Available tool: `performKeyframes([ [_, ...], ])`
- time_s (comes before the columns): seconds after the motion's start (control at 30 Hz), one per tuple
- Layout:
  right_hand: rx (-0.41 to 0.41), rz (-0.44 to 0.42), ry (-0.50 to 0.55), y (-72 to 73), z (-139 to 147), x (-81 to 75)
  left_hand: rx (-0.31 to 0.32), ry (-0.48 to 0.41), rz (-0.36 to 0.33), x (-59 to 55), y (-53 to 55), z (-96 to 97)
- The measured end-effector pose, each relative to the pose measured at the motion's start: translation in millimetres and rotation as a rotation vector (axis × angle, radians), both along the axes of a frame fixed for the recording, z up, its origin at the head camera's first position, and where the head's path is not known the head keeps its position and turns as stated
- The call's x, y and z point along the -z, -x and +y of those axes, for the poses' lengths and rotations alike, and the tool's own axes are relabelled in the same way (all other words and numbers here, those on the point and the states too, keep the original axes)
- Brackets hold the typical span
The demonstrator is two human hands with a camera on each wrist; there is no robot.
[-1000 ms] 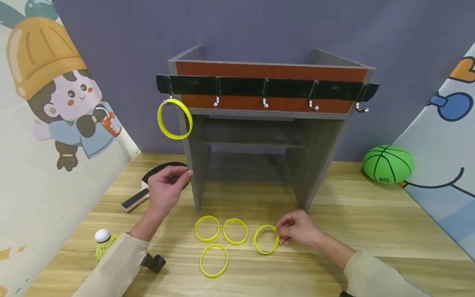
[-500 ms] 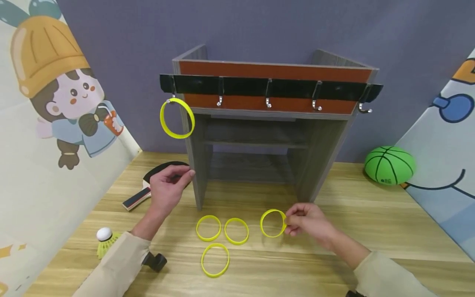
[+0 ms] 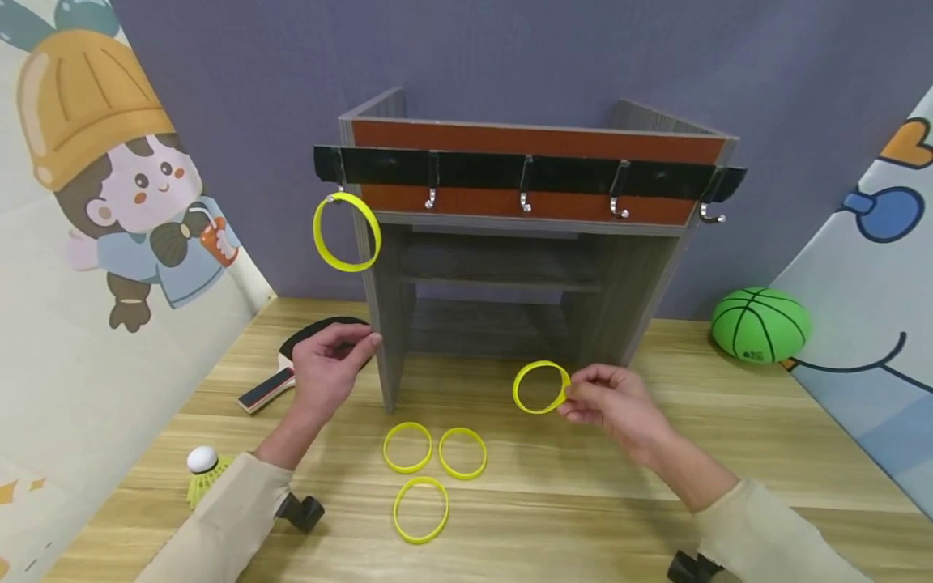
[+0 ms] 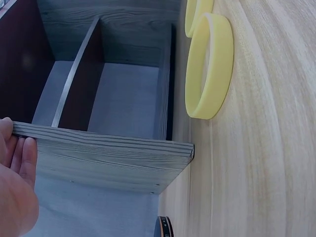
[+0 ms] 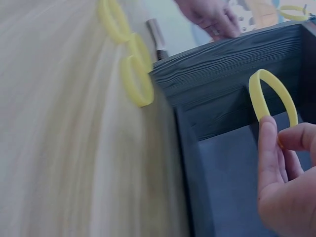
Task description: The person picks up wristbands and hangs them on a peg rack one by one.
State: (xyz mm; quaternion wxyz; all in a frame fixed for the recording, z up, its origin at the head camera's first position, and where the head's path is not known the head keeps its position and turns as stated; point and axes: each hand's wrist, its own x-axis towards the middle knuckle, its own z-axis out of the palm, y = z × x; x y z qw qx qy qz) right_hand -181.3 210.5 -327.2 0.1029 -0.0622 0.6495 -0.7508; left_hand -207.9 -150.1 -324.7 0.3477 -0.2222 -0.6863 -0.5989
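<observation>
My right hand [image 3: 615,409] pinches a yellow wristband [image 3: 541,387] by its right side, held up in front of the grey shelf unit [image 3: 503,324]. In the right wrist view, thumb and fingers close on the lower end of that band [image 5: 276,89]. My left hand [image 3: 328,368] holds the front edge of the unit's left side panel [image 4: 113,148], thumb and fingers on opposite faces. Another yellow wristband [image 3: 346,233] hangs from the leftmost hook of the black hook rail [image 3: 481,170]. Three more bands lie on the table, among them a front one [image 3: 421,510].
Several silver hooks, such as the middle hook [image 3: 525,198], point forward. A table tennis paddle [image 3: 270,390] lies behind my left hand. A shuttlecock [image 3: 204,470] sits at the left on the wooden table [image 3: 554,518], and a green ball [image 3: 760,324] stands at the back right.
My right hand has lifted the wristband off the table, moving it up and slightly right toward the shelf unit. My left hand stays on the side panel.
</observation>
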Motion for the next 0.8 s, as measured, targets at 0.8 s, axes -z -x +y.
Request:
performKeyframes([
  [0.8, 0.065, 0.018, 0.173, 3.1, -44.4, -66.1, 0.052, -0.019, -0.001, -1.4, 0.8, -1.1],
])
